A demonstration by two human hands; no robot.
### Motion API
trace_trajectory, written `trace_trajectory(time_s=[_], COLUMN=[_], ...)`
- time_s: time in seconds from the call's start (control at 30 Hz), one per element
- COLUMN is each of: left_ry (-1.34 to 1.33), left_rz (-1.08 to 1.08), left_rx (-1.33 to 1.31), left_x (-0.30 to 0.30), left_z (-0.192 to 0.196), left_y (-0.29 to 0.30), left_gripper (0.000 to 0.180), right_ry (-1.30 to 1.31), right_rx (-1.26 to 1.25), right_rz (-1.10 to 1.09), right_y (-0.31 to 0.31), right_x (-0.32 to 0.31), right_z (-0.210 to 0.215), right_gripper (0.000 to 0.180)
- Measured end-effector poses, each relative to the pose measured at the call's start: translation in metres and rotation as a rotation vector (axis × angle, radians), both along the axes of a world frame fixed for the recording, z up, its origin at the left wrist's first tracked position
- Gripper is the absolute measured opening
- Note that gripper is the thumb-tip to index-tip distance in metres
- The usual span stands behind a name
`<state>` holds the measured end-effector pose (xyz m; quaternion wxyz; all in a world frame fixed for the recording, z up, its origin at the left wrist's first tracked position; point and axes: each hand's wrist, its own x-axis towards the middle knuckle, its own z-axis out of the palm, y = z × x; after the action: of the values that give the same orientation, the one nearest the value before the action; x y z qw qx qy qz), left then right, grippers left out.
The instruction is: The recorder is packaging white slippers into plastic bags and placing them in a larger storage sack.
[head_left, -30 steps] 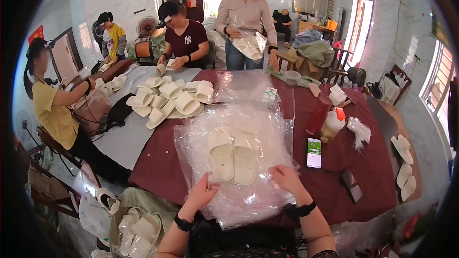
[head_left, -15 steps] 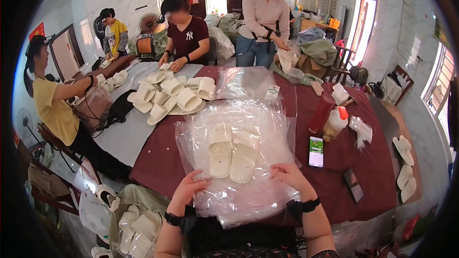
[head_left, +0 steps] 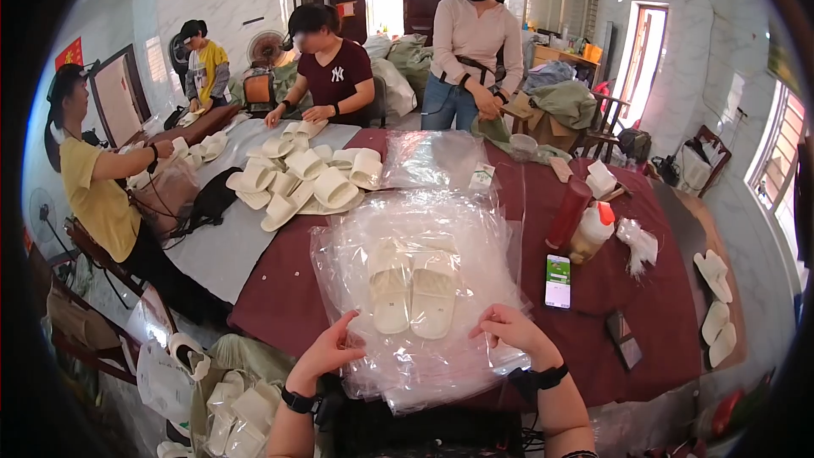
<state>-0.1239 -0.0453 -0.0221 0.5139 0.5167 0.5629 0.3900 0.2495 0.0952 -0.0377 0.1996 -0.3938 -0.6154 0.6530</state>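
A pair of cream open-toed slippers (head_left: 434,301) lies side by side on the middle of a broad stack of clear plastic bags (head_left: 475,229), with straps toward the far side and heels toward the wearer; whether they sit inside the top bag or on it, I cannot tell. The stack rests on a bench covered with dark red cloth (head_left: 271,314).

The left hand (head_left: 329,348) is at the stack's near left edge, its grip wide, thumb and fingers apart with nothing between them. The right hand (head_left: 515,335) is over the near right part, its fingers loosely bent and its grip narrower but not closed; whether the fingertips touch the plastic is unclear. Both hands are apart from the slippers.

Beyond the stack, to the left, is a heap of loose cream slippers (head_left: 337,187). To the right stand a dark red cylinder (head_left: 568,214) and a clear jar with a white and red lid (head_left: 592,233), and near them lies a phone with a lit screen (head_left: 558,284). Across the bench, a co-worker in a dark red short-sleeved shirt (head_left: 343,85) reaches toward the heap.
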Motion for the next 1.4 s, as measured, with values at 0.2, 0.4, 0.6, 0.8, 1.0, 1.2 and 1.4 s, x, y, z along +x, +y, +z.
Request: trace_trajectory(time_s=[0.2, 0.4, 0.6, 0.8, 1.0, 1.2, 1.4], left_ry=[-0.071, -0.264, -0.247, -0.089, 0.115, 0.179, -0.596], left_rz=[0.161, 0.325, 0.414, 0.278, 0.264, 0.444, 0.513], left_rx=[-0.059, 0.038, 0.442, 0.406, 0.194, 0.305, 0.226], left_x=[-0.004, -0.001, 0.015, 0.009, 0.030, 0.031, 0.046], left_z=[-0.009, 0.014, 0.024, -0.052, -0.047, -0.073, -0.043], left_y=[0.006, 0.015, 0.031, 0.032, 0.034, 0.044, 0.051], left_gripper=[0.052, 0.016, 0.012, 0.007, 0.035, 0.039, 0.015], right_ry=[0.023, 0.329, 0.477, 0.052, -0.405, -0.280, 0.336], right_rx=[0.046, 0.266, 0.495, 0.536, 0.986, 0.832, 0.469], right_rz=[-0.137, -0.330, -0.486, -0.415, -0.377, -0.417, -0.540], right_y=[-0.004, 0.000, 0.000, 0.001, -0.023, -0.028, -0.003], right_x=[-0.002, -0.010, -0.025, -0.008, -0.022, -0.062, -0.069], right_z=[0.019, 0.016, 0.023, -0.027, 0.010, 0.023, -0.009], right_gripper=[0.008, 0.006, 0.010, 0.030, 0.067, 0.079, 0.070])
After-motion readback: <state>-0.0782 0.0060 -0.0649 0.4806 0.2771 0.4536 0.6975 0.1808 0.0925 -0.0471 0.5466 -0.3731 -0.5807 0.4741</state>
